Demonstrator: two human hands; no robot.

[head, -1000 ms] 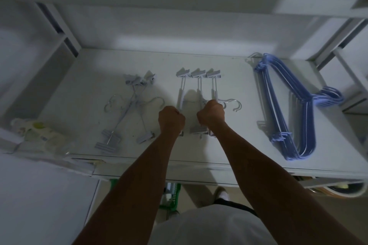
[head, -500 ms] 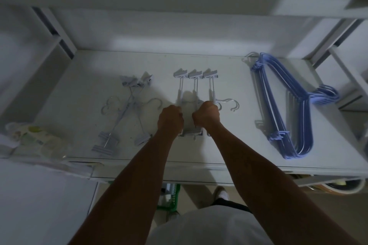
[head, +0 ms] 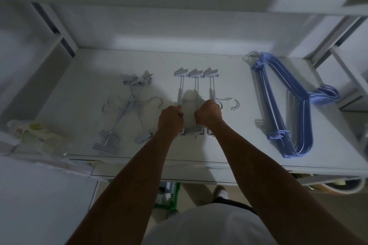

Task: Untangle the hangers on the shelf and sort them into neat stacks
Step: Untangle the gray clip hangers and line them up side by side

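Three clip hangers [head: 196,87] are lying at the centre of the shelf [head: 229,145], and both hands are gripping them with curled fingers, the left hand [head: 170,119] from nine o'clock and the right hand [head: 209,114] from three o'clock. The hands are sitting almost where they were a second ago, and the clips [head: 196,72] at twelve o'clock are still standing side by side, so this stack is probably not closed yet. The tangled hangers [head: 127,109] at nine o'clock are waiting.
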